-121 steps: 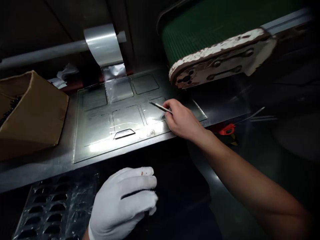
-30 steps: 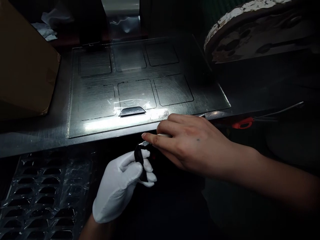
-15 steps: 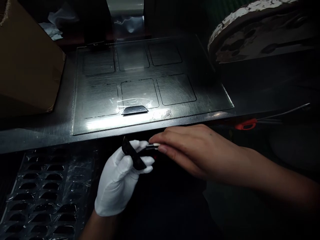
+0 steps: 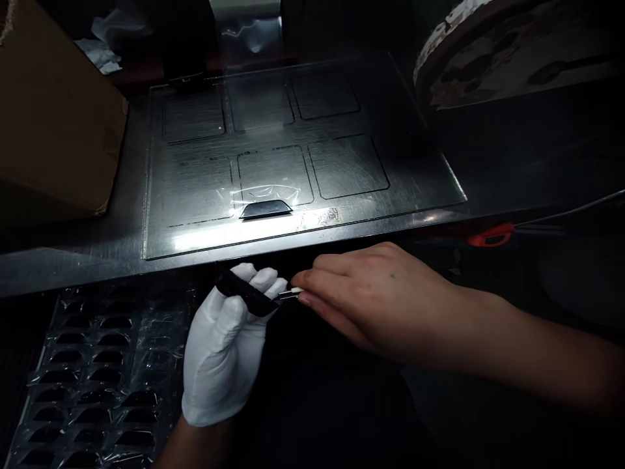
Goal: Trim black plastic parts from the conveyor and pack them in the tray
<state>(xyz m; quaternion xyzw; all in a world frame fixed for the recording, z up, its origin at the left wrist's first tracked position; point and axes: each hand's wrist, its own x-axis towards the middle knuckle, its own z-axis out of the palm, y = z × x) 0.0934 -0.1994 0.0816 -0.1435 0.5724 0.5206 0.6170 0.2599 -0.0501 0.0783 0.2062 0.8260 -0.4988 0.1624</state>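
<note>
My left hand (image 4: pixel 229 352), in a white cloth glove, is closed on a glossy black plate (image 4: pixel 247 296) with slanted ends. Its thumb lies on the near side and the fingers are behind. Bare, my right hand (image 4: pixel 364 296) pinches a slim metal-tipped tool (image 4: pixel 289 294) with a pale part at the fingertips; its exact kind is hidden. The tip reaches the right end of the black plate, though contact cannot be made out. Beyond both hands, a similar black piece (image 4: pixel 266 209) lies on a clear sheet (image 4: pixel 195 234) near the bench's front edge.
At lower left is a tray (image 4: pixel 168 365) with several dark pieces in clear pockets. A cardboard box (image 4: pixel 58 130) stands at left. A large round object with a ragged pale rim (image 4: pixel 446 29) is at upper right. A red handle (image 4: pixel 491 235) lies by the bench edge.
My left hand has turned the black plate flatter and shifted it slightly left and up. The tool's tip in my right hand has come to the plate's right end.
</note>
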